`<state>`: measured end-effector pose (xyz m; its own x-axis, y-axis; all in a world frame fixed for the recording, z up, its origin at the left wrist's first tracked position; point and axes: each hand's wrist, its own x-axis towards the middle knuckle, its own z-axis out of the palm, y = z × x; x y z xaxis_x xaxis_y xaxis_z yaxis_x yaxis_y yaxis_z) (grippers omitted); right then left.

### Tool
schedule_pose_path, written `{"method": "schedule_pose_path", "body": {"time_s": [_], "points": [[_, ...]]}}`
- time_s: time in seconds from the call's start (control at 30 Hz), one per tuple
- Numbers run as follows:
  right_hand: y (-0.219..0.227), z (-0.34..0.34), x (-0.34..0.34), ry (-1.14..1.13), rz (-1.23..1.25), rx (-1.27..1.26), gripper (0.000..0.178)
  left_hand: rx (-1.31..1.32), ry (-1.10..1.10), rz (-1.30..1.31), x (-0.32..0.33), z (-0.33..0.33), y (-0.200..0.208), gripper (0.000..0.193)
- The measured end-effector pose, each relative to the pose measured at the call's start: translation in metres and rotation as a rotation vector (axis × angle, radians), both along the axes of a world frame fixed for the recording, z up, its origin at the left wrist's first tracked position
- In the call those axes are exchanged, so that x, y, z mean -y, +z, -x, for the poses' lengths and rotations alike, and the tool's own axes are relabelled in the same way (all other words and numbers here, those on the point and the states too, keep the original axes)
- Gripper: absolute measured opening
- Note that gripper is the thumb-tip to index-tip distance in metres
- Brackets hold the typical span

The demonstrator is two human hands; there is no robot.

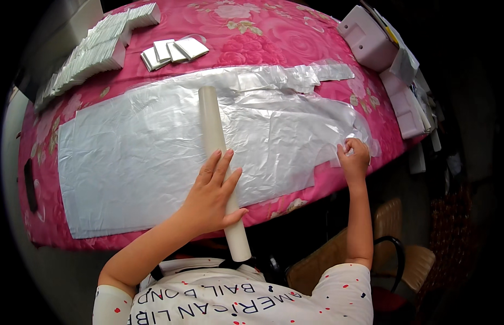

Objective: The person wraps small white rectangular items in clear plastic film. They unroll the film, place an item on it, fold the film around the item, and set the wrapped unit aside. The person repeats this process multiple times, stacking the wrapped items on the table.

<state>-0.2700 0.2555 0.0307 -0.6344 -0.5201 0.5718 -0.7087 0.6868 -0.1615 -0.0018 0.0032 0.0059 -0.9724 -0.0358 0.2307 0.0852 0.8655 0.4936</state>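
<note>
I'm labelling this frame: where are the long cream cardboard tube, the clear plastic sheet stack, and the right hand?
long cream cardboard tube (211,116), head view, upper bare length.
clear plastic sheet stack (127,168), head view, left middle.
right hand (354,158), head view, knuckles at sheet edge.

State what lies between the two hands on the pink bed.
Head view: only clear plastic sheeting lies between the left hand, on the white tube, and right hand.

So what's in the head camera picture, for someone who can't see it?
A person's left hand rests flat on a long white tube lying across a stack of clear plastic sheets, while the right hand pinches the sheets' right edge. They lie on a pink flowered cloth, with folded white packets behind.
</note>
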Motion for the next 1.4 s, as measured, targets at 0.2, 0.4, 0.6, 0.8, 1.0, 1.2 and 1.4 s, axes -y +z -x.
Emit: {"method": "schedule_pose_path", "body": {"time_s": [0.2,0.4,0.6,0.8,1.0,1.2,1.4], "points": [[0.029,-0.121,0.07,0.352,0.313,0.834,0.017,-0.18,0.002,-0.517,-0.012,-0.002,0.016,0.061],[0.032,-0.195,0.101,1.073,-0.03,0.824,0.035,0.458,0.2,-1.551,0.023,-0.016,0.028,0.034],[0.024,-0.214,0.075,0.473,-0.235,0.556,0.042,0.488,0.457,-1.431,0.139,-0.093,0.018,0.015],[0.001,-0.234,0.077,0.29,-0.334,1.295,0.043,0.583,0.646,-1.223,0.197,-0.14,0.025,0.014],[-0.001,-0.225,0.073,0.234,-0.199,1.328,0.039,0.644,0.71,-0.83,0.235,-0.157,0.038,0.015],[0.003,-0.223,0.071,0.206,-0.262,1.344,0.038,0.183,0.623,0.203,0.212,-0.143,0.041,0.025],[0.006,-0.219,0.066,0.172,-0.316,1.367,0.038,-0.152,0.201,-0.16,0.08,-0.046,0.033,0.04]]}}
